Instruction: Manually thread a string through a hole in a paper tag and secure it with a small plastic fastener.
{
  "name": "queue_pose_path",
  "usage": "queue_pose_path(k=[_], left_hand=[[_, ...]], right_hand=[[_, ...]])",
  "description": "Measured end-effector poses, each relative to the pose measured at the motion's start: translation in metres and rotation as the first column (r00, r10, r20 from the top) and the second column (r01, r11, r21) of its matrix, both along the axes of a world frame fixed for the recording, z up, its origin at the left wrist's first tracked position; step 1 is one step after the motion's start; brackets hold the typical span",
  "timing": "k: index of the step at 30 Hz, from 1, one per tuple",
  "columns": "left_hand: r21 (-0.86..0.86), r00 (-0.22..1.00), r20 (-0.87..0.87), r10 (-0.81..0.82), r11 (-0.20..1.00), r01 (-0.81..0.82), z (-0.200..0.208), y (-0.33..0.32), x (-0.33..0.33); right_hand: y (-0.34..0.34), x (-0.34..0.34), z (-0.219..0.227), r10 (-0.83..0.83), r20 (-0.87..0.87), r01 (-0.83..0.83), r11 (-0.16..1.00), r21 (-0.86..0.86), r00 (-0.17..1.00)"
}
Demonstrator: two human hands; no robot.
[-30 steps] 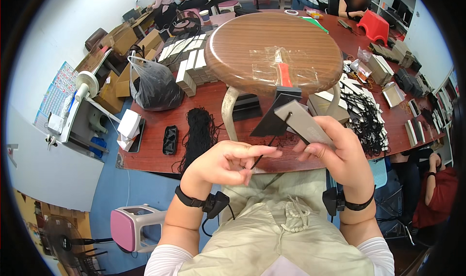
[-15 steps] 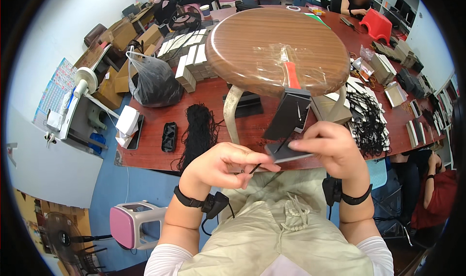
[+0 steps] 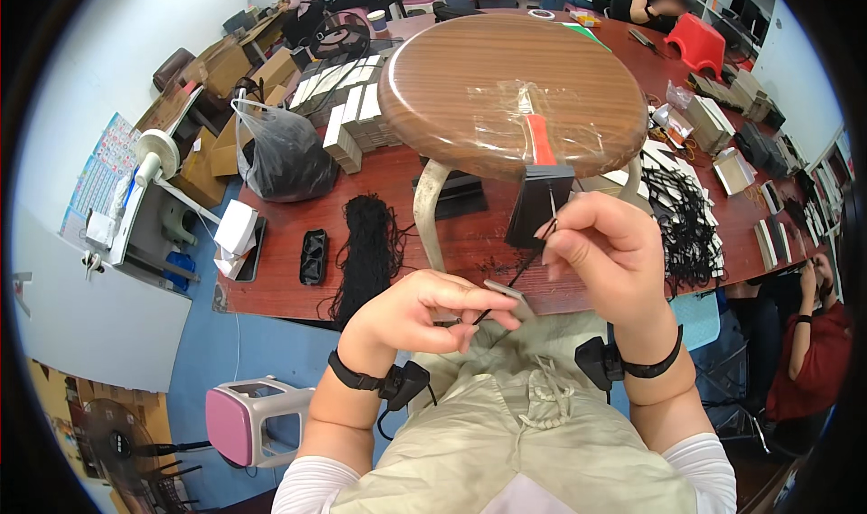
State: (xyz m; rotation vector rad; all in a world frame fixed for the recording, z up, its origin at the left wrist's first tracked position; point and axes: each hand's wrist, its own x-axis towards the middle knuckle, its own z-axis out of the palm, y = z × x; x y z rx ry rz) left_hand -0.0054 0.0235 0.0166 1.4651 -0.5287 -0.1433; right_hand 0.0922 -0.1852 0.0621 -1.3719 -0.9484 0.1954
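My left hand [image 3: 424, 311] is closed in a pinch on a black cord [image 3: 522, 268], low in front of the table edge. A thin grey card [image 3: 511, 297], seen nearly edge-on, is at its fingertips, and the cord runs up from there to my right hand [image 3: 610, 252]. That hand pinches the cord's upper part, beside the tip of a thin metal hook [image 3: 553, 191]. A stack of dark cards [image 3: 533, 209] hangs there, below a red handle [image 3: 540, 139] taped onto a round wood-grain stool [image 3: 452, 71]. How the cord meets the hook is hidden by my fingers.
On the red table [image 3: 271, 288] lie a bundle of black cords [image 3: 368, 252], a black tray [image 3: 313, 257] and a plastic bag [image 3: 284, 153]. White boxes [image 3: 357, 126] stand left of the stool; more black cords [image 3: 679, 225] lie at right. A pink-topped stool [image 3: 230, 424] stands below left. Other people sit nearby.
My right hand has risen from the card to the hook's tip, drawing the cord upward. The grey card has tipped nearly edge-on. My left hand has barely moved.
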Motion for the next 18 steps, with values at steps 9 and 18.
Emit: queue_pose_path(k=[9,18], left_hand=[[-0.050,0.988,-0.117,0.103,0.993,-0.110,-0.012,0.001,-0.006],[0.179,0.877,-0.023,0.479,0.865,-0.468,-0.023,-0.009,-0.008]], right_hand=[[-0.002,0.008,-0.014,0.563,-0.288,-0.411,0.794,0.447,0.774],[-0.018,0.019,-0.069,0.711,-0.448,-0.470,0.699,0.540,0.542]])
